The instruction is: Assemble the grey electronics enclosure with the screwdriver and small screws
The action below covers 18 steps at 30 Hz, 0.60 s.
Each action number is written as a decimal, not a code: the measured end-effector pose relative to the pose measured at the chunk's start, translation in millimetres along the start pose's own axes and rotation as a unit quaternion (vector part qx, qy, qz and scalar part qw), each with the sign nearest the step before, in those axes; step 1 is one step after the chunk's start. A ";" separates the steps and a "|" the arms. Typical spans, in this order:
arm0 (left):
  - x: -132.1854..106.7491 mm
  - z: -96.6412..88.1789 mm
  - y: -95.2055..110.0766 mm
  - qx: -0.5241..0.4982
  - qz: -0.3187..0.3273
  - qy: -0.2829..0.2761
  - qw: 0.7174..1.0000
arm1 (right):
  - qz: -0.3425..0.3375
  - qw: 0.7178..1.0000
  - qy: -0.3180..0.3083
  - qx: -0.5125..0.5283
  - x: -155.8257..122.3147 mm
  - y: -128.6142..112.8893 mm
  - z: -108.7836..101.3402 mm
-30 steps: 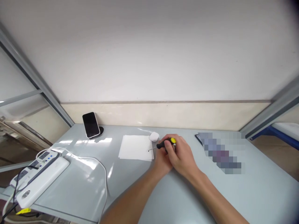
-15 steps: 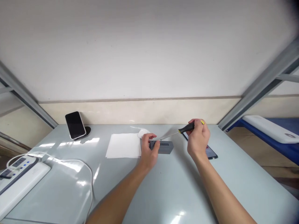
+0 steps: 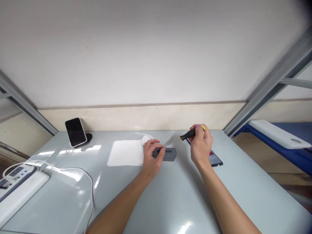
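Observation:
On the desk, my left hand (image 3: 153,159) is closed on a small grey box (image 3: 170,154) with a row of dark vent slots along its upper face. My right hand (image 3: 201,146) grips the black and yellow handle of a screwdriver (image 3: 187,134). Its thin metal shaft slants down to the left, and the tip is at the top of the box by my left fingers. Whether the tip sits in a screw is too small to tell. Partly behind my right hand lies a phone or tablet (image 3: 216,160) with its screen lit.
White paper sheets (image 3: 125,152) lie left of the box, with a white rounded object (image 3: 145,139) behind. A phone (image 3: 75,131) leans on a stand at the back left. A white power strip (image 3: 21,182) and its cable (image 3: 91,182) occupy the left side. A wall closes off the back.
The whole view has shifted slightly, so most things appear a little further left. My left fingers sit closer around the shaft tip. Both hands keep their holds.

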<state>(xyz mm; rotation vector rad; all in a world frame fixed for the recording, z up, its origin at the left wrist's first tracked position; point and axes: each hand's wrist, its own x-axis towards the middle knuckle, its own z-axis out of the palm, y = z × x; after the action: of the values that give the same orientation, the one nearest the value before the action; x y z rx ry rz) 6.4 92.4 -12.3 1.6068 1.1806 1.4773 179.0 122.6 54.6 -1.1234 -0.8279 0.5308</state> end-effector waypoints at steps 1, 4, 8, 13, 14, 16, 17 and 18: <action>-0.1 0.2 -1.1 0.000 0.003 0.004 1.000 | -0.001 1.000 0.001 -0.001 0.2 0.0 -0.2; -0.1 0.7 -3.5 0.001 0.010 0.010 1.000 | -0.008 1.000 0.000 -0.007 0.6 -0.3 -0.6; -0.3 0.9 -4.3 0.015 0.024 0.003 1.000 | -0.019 1.000 0.002 -0.015 0.0 -1.4 -1.3; 0.8 -1.1 -5.1 0.039 0.048 -0.006 0.998 | -0.025 0.999 -0.007 -0.022 -0.9 -3.2 -2.1; 1.6 -1.9 -5.5 0.046 0.060 -0.008 0.997 | -0.026 0.999 -0.010 -0.023 -1.0 -3.7 -2.3; 3.3 -3.8 -6.1 0.058 0.079 -0.007 0.995 | -0.028 0.999 -0.018 -0.029 -1.0 -4.4 -2.8; 4.1 -4.8 -6.3 0.063 0.085 -0.004 0.994 | -0.031 0.999 -0.023 -0.034 -1.0 -4.6 -3.3; 4.8 -5.7 -6.4 0.066 0.090 -0.002 0.994 | -0.035 0.998 -0.029 -0.038 -1.0 -4.7 -3.9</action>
<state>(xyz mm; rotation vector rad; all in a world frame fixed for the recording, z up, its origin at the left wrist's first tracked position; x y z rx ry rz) -0.6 98.7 -15.3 1.8454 1.1787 1.5336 181.4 118.0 57.9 -1.1488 -0.9419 0.4792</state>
